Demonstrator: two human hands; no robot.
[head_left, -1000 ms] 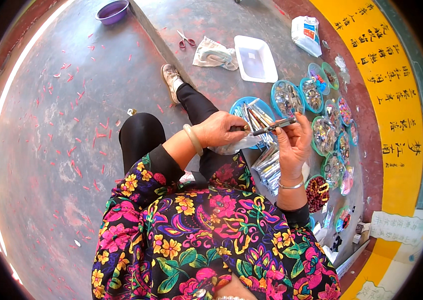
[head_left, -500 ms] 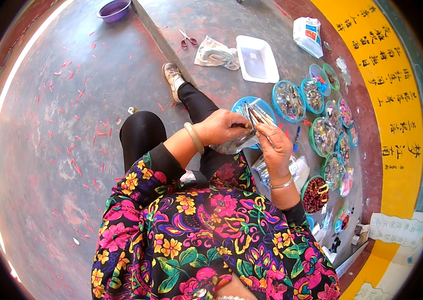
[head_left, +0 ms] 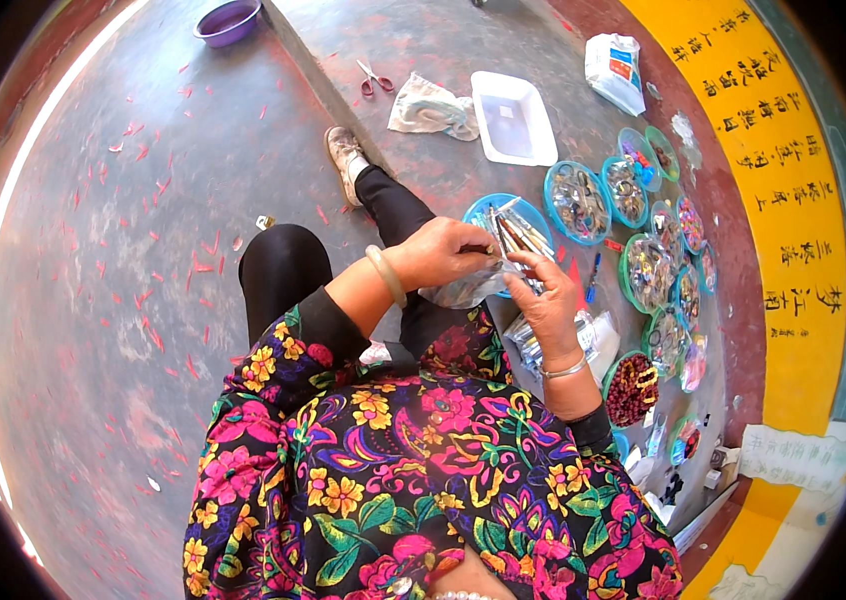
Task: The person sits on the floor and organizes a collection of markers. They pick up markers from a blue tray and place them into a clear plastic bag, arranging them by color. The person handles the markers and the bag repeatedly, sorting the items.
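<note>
My left hand (head_left: 440, 256) is closed, its fingertips pinching the top of a clear plastic bag (head_left: 463, 292). On the bag's other side, the thumb and bent fingers of my right hand (head_left: 548, 303) close on its edge. The bag hangs above my lap, and its contents cannot be made out. Just beyond both hands sits a blue basket (head_left: 469, 213) holding several pens (head_left: 521, 232), partly hidden by my fingers. Below my right hand, more pens in clear wrapping (head_left: 525, 340) lie on the floor.
Several round baskets of small items (head_left: 579, 203) stand to the right, near the yellow wall band. A white tray (head_left: 546, 130), a cloth (head_left: 433, 108), scissors (head_left: 376, 80) and a white packet (head_left: 615, 75) lie farther off. A purple basin (head_left: 229, 24) is at the far left.
The fingers of my right hand have shifted slightly on the bag's edge, and the thumb has moved a little left. My left hand stays nearly in place.
</note>
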